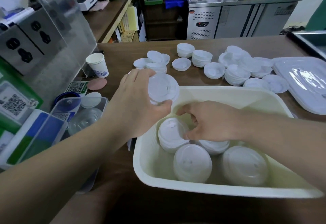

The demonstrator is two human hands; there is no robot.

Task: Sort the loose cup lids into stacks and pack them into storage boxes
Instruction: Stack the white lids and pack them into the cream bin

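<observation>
While the left hand [139, 100] grips a short stack of lids [163, 89] side-on, thumb under one end and fingers over the other, just above the storage box [229, 92] at its ten o'clock corner, the right hand [213, 120] is down inside the box. Its fingers and thumb are curled round the rim of a leaning stack [171, 135] at about nine o'clock. The held stack seems clamped by end pressure alone, so any slackening could let the lids fan out and spill over the box rim onto the counter [123, 197]. Inside, the leaning stack is tilted, and the stacks at seven o'clock [192, 163] and five o'clock [245, 165] also lie tilted and crowd together. A nudge from the right wrist could probably slide one apart. If the left hand comes down before the right one clears, the two stacks may collide in that corner. Beyond the box, from twelve to two o'clock, the loose lids [236, 75] sit in low, uneven piles that a sweeping forearm could scatter.
</observation>
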